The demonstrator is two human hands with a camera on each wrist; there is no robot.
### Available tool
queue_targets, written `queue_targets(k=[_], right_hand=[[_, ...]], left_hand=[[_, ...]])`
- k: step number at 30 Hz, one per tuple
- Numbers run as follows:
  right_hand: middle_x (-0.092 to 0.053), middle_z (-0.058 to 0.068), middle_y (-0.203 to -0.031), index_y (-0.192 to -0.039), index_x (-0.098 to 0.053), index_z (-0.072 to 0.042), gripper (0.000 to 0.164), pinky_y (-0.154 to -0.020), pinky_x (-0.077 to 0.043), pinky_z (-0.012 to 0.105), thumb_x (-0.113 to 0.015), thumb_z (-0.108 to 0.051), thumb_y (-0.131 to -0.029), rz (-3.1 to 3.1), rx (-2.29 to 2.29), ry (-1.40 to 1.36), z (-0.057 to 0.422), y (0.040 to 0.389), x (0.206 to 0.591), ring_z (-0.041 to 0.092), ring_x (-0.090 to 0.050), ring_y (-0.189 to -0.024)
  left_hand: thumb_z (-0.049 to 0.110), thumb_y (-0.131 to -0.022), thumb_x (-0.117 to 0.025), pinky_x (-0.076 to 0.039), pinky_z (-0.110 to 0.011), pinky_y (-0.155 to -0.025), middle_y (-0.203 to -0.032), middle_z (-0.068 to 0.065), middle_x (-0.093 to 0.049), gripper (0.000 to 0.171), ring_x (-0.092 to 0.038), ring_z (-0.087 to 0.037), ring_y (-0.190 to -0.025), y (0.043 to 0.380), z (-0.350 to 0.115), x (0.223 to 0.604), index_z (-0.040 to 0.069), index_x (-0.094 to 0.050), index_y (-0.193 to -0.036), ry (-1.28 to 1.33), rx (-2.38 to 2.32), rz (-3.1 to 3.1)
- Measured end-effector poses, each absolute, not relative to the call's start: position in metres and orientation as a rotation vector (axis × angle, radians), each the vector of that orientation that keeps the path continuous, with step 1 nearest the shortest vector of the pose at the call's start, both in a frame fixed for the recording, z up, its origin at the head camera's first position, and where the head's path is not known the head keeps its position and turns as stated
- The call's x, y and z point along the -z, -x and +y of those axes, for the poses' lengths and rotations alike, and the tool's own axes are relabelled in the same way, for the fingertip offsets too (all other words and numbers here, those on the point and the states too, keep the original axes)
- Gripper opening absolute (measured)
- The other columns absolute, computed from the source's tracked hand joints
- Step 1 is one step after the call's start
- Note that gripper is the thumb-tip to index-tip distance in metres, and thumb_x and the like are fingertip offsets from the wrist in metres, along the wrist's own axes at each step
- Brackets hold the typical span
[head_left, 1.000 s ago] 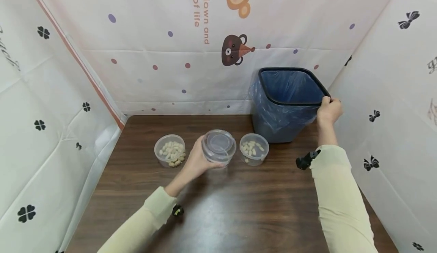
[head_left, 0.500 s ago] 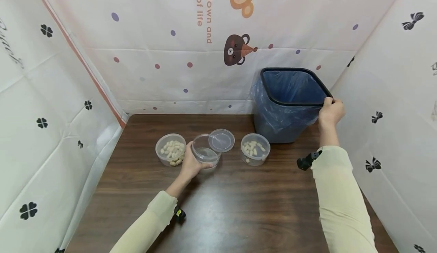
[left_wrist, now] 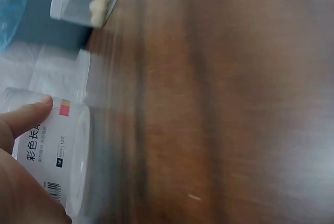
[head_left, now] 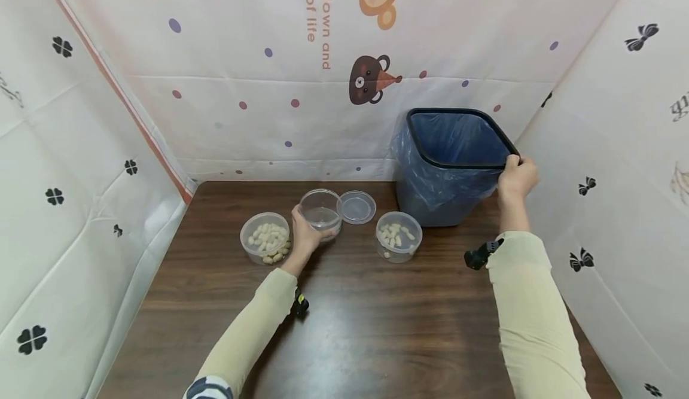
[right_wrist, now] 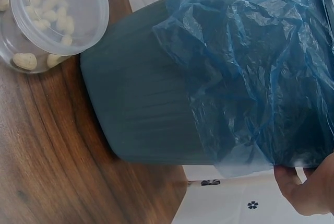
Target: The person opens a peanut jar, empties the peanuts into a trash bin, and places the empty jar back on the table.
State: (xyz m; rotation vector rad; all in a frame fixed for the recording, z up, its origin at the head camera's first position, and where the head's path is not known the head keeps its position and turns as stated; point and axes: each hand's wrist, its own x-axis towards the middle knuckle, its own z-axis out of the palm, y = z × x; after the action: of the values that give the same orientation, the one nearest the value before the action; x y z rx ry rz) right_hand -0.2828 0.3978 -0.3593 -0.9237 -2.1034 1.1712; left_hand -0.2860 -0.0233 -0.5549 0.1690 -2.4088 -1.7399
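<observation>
My left hand (head_left: 305, 234) grips a clear round plastic tub (head_left: 322, 225) at the back middle of the table. In the left wrist view, the thumb lies along the tub's wall beside a printed label (left_wrist: 49, 148). Right next to the tub, a clear round lid (head_left: 357, 207) lies flat on the wood. My right hand (head_left: 518, 180) holds the black rim of a blue-grey trash bin (right_wrist: 141, 104) at its near right corner, thumb on top. A thin blue bag (right_wrist: 235, 78) lines the bin and hangs over its outside.
Two more clear tubs with peanuts stand on the brown wooden table (head_left: 377, 327): a fuller left tub (head_left: 244, 238) and a right tub (head_left: 398, 256) close to the bin. Printed white cloth (head_left: 242, 124) walls off the back and both sides.
My left hand brings the tub left off the lid, then back toward the wall. The lid, first under or on the tub, now lies apart at its right. My right hand keeps its hold.
</observation>
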Motion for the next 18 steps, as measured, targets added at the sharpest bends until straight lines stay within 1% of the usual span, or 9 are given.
queue_targets(k=[3, 5, 7, 10, 13, 15, 17, 18], right_hand=[[-0.054, 0.005, -0.096, -0.09, -0.055, -0.014, 0.022, -0.077, -0.037, 0.023, -0.035, -0.022, -0.097, -2.094, -1.184, 0.923, 0.397, 0.283, 0.36, 0.024, -0.045, -0.093], [-0.051, 0.002, -0.093, -0.088, -0.053, -0.017, 0.02, -0.076, -0.036, 0.022, -0.036, -0.022, -0.098, -2.081, -1.2, 0.925, 0.398, 0.283, 0.36, 0.021, -0.044, -0.091], [-0.051, 0.001, -0.093, -0.089, -0.054, -0.017, 0.02, -0.077, -0.036, 0.021, -0.036, -0.022, -0.098, -2.071, -1.215, 0.931, 0.398, 0.282, 0.36, 0.02, -0.045, -0.093], [-0.056, 0.003, -0.102, -0.101, -0.061, -0.011, 0.028, -0.08, -0.038, 0.021, -0.036, -0.023, -0.098, -2.072, -1.241, 0.945, 0.398, 0.282, 0.359, 0.02, -0.047, -0.098], [-0.056, 0.004, -0.103, -0.1, -0.061, -0.012, 0.028, -0.079, -0.038, 0.021, -0.036, -0.024, -0.099, -2.07, -1.253, 0.946, 0.398, 0.282, 0.359, 0.02, -0.047, -0.098], [-0.055, 0.004, -0.1, -0.094, -0.059, -0.014, 0.025, -0.078, -0.037, 0.022, -0.036, -0.023, -0.099, -2.074, -1.244, 0.94, 0.398, 0.282, 0.36, 0.02, -0.045, -0.095], [-0.051, 0.004, -0.094, -0.086, -0.052, -0.016, 0.021, -0.076, -0.036, 0.022, -0.036, -0.022, -0.098, -2.078, -1.226, 0.927, 0.397, 0.283, 0.36, 0.021, -0.043, -0.092], [-0.051, 0.005, -0.095, -0.085, -0.052, -0.016, 0.021, -0.076, -0.036, 0.023, -0.036, -0.022, -0.098, -2.088, -1.211, 0.925, 0.397, 0.283, 0.36, 0.022, -0.042, -0.092]], left_hand=[[0.005, -0.064, -0.096, -0.032, -0.049, -0.118, -0.155, -0.03, -0.031, 0.118, -0.033, -0.042, -0.144, 0.298, -0.022, 0.555, 0.003, -0.019, -0.153, -0.201, 1.76, -2.369], [0.007, -0.066, -0.096, -0.032, -0.048, -0.118, -0.156, -0.029, -0.029, 0.118, -0.031, -0.042, -0.145, 0.305, -0.021, 0.555, 0.002, -0.018, -0.154, -0.202, 1.756, -2.363], [0.007, -0.065, -0.096, -0.031, -0.049, -0.119, -0.158, -0.029, -0.027, 0.122, -0.029, -0.043, -0.146, 0.308, -0.021, 0.555, 0.004, -0.015, -0.156, -0.214, 1.748, -2.367], [0.009, -0.063, -0.098, -0.03, -0.05, -0.119, -0.161, -0.028, -0.021, 0.132, -0.025, -0.045, -0.148, 0.31, -0.021, 0.554, 0.008, -0.008, -0.159, -0.236, 1.744, -2.384], [0.012, -0.062, -0.099, -0.027, -0.052, -0.12, -0.164, -0.028, -0.012, 0.14, -0.019, -0.046, -0.15, 0.309, -0.023, 0.554, 0.012, 0.0, -0.162, -0.223, 1.763, -2.397], [0.015, -0.061, -0.1, -0.027, -0.053, -0.12, -0.164, -0.028, -0.01, 0.142, -0.017, -0.046, -0.15, 0.306, -0.024, 0.553, 0.012, 0.0, -0.162, -0.181, 1.758, -2.398], [0.017, -0.061, -0.1, -0.027, -0.055, -0.12, -0.164, -0.026, -0.009, 0.142, -0.016, -0.046, -0.151, 0.302, -0.026, 0.552, 0.013, 0.0, -0.163, -0.129, 1.732, -2.405], [0.017, -0.061, -0.1, -0.027, -0.055, -0.12, -0.164, -0.025, -0.01, 0.142, -0.016, -0.045, -0.151, 0.3, -0.027, 0.551, 0.014, -0.001, -0.163, -0.103, 1.702, -2.41]])
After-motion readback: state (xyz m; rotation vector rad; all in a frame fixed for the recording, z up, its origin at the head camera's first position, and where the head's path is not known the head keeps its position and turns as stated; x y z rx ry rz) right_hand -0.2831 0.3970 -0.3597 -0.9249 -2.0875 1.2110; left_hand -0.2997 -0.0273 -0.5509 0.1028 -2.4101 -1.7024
